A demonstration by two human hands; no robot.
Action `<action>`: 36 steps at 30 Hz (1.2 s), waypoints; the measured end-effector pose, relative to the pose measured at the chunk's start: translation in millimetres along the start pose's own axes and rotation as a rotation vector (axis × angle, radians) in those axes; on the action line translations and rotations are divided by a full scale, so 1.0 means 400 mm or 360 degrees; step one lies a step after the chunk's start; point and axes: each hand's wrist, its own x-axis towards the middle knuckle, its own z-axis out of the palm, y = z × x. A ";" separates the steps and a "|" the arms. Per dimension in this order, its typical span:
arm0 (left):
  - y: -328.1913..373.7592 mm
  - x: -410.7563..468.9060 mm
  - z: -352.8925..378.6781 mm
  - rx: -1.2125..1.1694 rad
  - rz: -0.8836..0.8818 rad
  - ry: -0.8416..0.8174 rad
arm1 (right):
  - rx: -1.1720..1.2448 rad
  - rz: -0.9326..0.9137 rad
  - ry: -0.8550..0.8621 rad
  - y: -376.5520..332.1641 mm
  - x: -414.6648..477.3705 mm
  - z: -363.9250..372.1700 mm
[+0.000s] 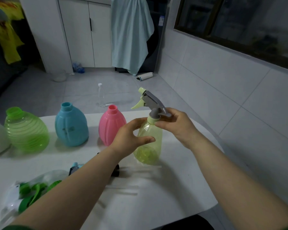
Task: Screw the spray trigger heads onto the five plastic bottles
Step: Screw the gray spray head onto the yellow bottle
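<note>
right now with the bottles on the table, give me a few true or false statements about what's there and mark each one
1. The yellow bottle has a trigger head on it. True.
2. The pink bottle has a trigger head on. False: its neck is open.
3. The left hand grips the yellow bottle's body. True.
4. The blue bottle lies on its side. False: it stands upright.
5. The right hand rests flat on the table. False: it holds the bottle's collar.

Left hand (pixel 131 135): forearm bare, reaching forward, fingers curled, thumb extended rightward. Right hand (pixel 175 125): forearm bare, raised slightly higher, fingertips pinched together, pointing left.
</note>
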 end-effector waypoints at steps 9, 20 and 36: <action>-0.004 0.002 0.007 0.0019 0.0044 0.0000 | -0.0220 -0.0108 0.0025 0.003 -0.003 0.049; -0.008 0.006 0.010 0.0006 0.0050 0.0026 | -0.0330 -0.0140 0.0307 0.005 0.001 0.040; 0.005 0.001 0.011 0.0051 0.0028 0.0006 | -0.0432 -0.0075 0.0316 -0.010 -0.011 0.044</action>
